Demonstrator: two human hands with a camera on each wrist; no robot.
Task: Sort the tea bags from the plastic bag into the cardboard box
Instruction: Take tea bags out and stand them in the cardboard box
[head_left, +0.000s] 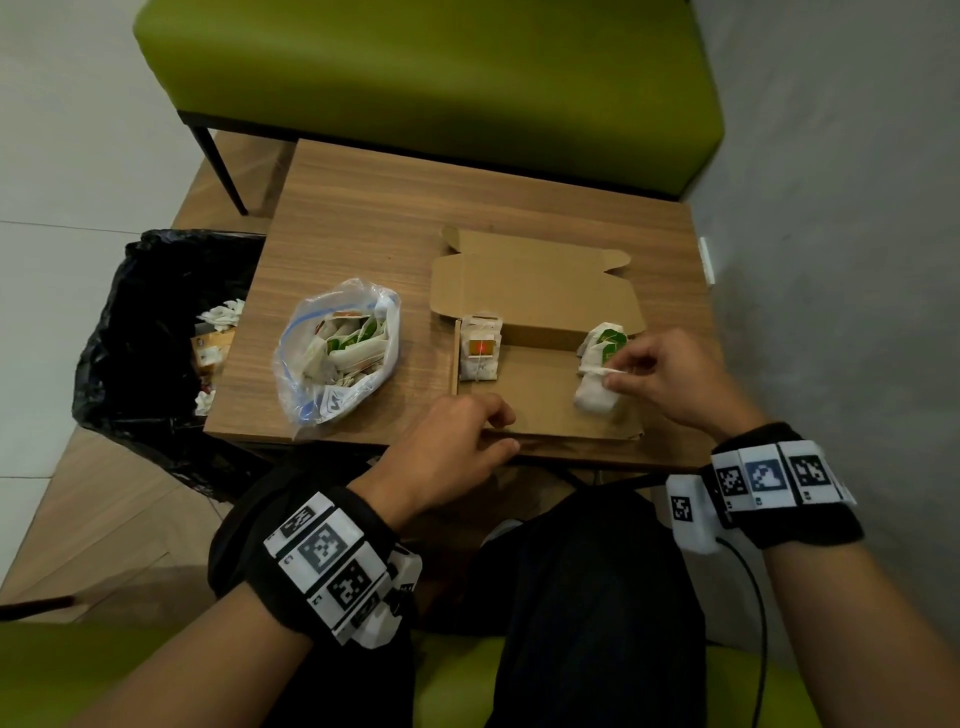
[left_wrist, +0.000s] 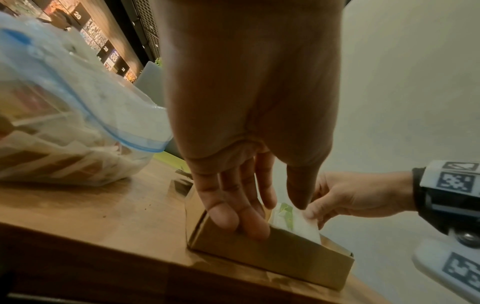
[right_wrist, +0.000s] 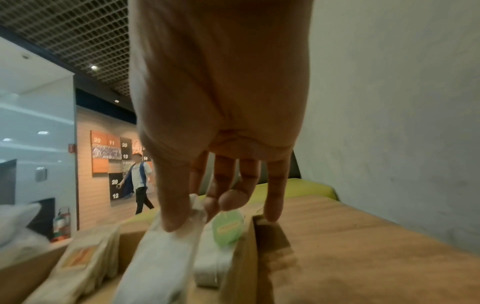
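Tea bag in hand: a white tea bag with no tag showing, pinched at its upper edge by the right grip; its lower end is down inside the cardboard box, at the right end.
Green-tag stack: the green-tagged tea bags stand just behind the right grip's fingertips, against the box's right wall; the held bag leans on them.
Orange-tag stack: the orange-tagged tea bags stand at the far left end of the box, well apart from the right grip, beyond the left grip.
Plastic bag: the plastic bag lies open on the bench to the left of the left grip, with many tea bags left inside.
Step in hand: placing one bag with its kind, by my reading; the sorting looks well short of done.
Next move: let go once the bag stands with the green stack, then reach across past the left grip to the plastic bag for another. The release calls for care, since the stack looks loose and could tip.
Right grip: closed on the held tea bag, thumb and first fingers pinching it, little finger stretched to the box's right wall.
Left grip: fingers curled over the box's near wall, thumb on the outside, holding the box in place.
Arms: both forearms come in from the near side, wrists raised above the bench edge.
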